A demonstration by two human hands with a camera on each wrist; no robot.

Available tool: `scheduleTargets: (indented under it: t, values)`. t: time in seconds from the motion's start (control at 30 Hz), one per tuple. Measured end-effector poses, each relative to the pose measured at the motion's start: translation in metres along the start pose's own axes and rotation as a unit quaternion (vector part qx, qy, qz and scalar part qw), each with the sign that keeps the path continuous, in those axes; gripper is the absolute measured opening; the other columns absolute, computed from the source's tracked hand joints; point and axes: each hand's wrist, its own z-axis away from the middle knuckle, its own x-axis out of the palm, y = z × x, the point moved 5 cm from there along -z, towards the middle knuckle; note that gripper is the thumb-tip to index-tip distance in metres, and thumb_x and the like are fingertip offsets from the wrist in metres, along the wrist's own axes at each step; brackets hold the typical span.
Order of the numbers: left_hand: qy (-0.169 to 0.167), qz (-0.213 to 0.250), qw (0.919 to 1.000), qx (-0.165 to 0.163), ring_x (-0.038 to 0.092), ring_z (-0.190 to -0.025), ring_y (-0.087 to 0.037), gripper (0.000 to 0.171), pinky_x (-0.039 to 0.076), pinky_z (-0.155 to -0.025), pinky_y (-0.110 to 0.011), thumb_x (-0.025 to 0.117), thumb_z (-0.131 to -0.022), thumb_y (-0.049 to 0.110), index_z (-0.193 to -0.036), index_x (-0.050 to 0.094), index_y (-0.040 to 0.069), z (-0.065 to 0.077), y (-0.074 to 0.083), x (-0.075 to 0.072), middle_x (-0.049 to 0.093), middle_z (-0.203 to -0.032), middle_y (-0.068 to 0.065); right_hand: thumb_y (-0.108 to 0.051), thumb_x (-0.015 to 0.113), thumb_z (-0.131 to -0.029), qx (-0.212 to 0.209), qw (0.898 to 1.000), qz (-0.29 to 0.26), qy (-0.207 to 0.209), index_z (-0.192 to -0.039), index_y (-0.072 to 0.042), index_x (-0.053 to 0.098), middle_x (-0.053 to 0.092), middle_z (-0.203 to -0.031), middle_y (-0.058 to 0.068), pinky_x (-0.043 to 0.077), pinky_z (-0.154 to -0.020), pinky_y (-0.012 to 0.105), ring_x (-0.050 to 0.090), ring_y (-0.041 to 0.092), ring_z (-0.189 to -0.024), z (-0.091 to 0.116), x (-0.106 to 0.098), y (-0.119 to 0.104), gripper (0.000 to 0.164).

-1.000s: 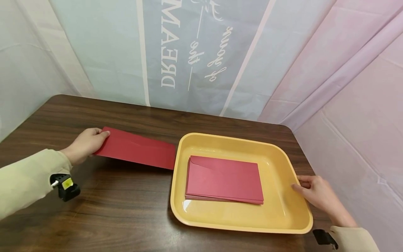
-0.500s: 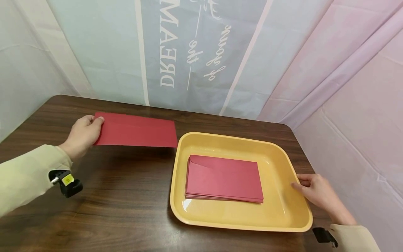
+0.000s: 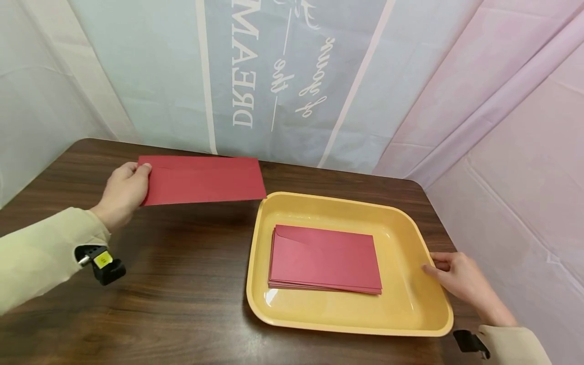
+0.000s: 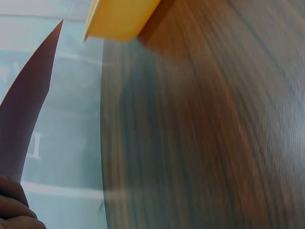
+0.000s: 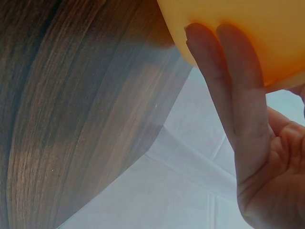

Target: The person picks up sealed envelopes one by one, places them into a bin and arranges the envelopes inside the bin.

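My left hand (image 3: pixel 124 193) pinches a red envelope (image 3: pixel 203 180) by its left end, thumb on top. The envelope is raised over the back left of the table, and its near right corner overlaps the back left corner of the yellow tray (image 3: pixel 347 327). Inside the tray lies a stack of red envelopes (image 3: pixel 326 258), the top one with its curved flap edge showing. At the tray's right side, my right hand (image 3: pixel 463 284) grips the rim, thumb inside. In the right wrist view its fingers (image 5: pixel 240 71) lie against the tray's outer wall.
A dark wood-grain table (image 3: pixel 182 284) bears the tray. Behind it hangs a pale printed cloth (image 3: pixel 283 126) with lettering, and a pinkish cloth (image 3: pixel 511 167) runs down the right side near my right hand.
My left hand has lifted the envelope and moved it back, away from me; its right end has swung up and slightly right, to the tray's corner. Right hand and tray stay nearly still.
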Motion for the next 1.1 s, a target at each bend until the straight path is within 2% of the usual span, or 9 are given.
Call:
scheduleTargets:
  t: [0.17, 0.43, 0.7, 0.9, 1.1]
  values:
    - [-0.046, 0.027, 0.9986, -0.001, 0.049, -0.059, -0.007, 0.052, 0.043, -0.051, -0.028, 0.021, -0.103, 0.036, -0.122, 0.041, -0.008, 0.010, 0.009, 0.019, 0.049, -0.087, -0.009, -0.018, 0.067, -0.087, 0.000, 1.000, 0.001, 0.000, -0.113, 0.014, 0.063, 0.073, -0.086, 0.019, 0.050, -0.060, 0.021, 0.067, 0.008, -0.065, 0.000, 0.000, 0.000, 0.041]
    - [-0.101, 0.048, 0.9935, 0.019, 0.053, -0.063, -0.008, 0.048, 0.044, -0.053, -0.029, 0.023, -0.104, 0.034, -0.123, 0.041, -0.007, 0.022, 0.026, 0.046, 0.052, -0.092, -0.013, -0.017, 0.066, -0.087, 0.000, 1.000, -0.001, -0.001, -0.114, 0.015, 0.061, 0.072, -0.086, 0.021, 0.050, -0.059, 0.021, 0.067, 0.009, -0.064, 0.000, 0.000, -0.001, 0.043]
    - [-0.129, 0.081, 0.9882, 0.020, 0.053, -0.064, -0.008, 0.040, 0.045, -0.056, -0.027, 0.027, -0.104, 0.030, -0.118, 0.044, -0.004, 0.031, 0.044, 0.072, 0.053, -0.085, -0.007, -0.016, 0.066, -0.087, 0.001, 1.000, -0.003, -0.001, -0.114, 0.016, 0.061, 0.072, -0.086, 0.022, 0.050, -0.059, 0.021, 0.068, 0.010, -0.065, 0.000, -0.001, -0.001, 0.043]
    - [-0.157, 0.098, 0.9823, 0.027, 0.054, -0.070, -0.012, 0.033, 0.046, -0.067, -0.028, 0.029, -0.105, 0.022, -0.115, 0.046, -0.004, 0.040, 0.064, 0.104, 0.056, -0.088, -0.010, -0.017, 0.066, -0.087, 0.001, 1.000, -0.002, -0.003, -0.114, 0.017, 0.060, 0.072, -0.088, 0.023, 0.050, -0.059, 0.021, 0.068, 0.011, -0.065, 0.001, -0.002, 0.000, 0.043]
    - [-0.180, 0.121, 0.9759, 0.026, 0.056, -0.069, -0.013, 0.030, 0.046, -0.065, -0.026, 0.030, -0.105, 0.020, -0.114, 0.046, -0.004, 0.046, 0.079, 0.131, 0.058, -0.091, -0.014, -0.016, 0.067, -0.087, -0.006, 1.000, -0.004, 0.001, -0.113, 0.016, 0.061, 0.072, -0.086, 0.022, 0.050, -0.059, 0.021, 0.068, 0.009, -0.065, 0.001, 0.000, -0.002, 0.042]
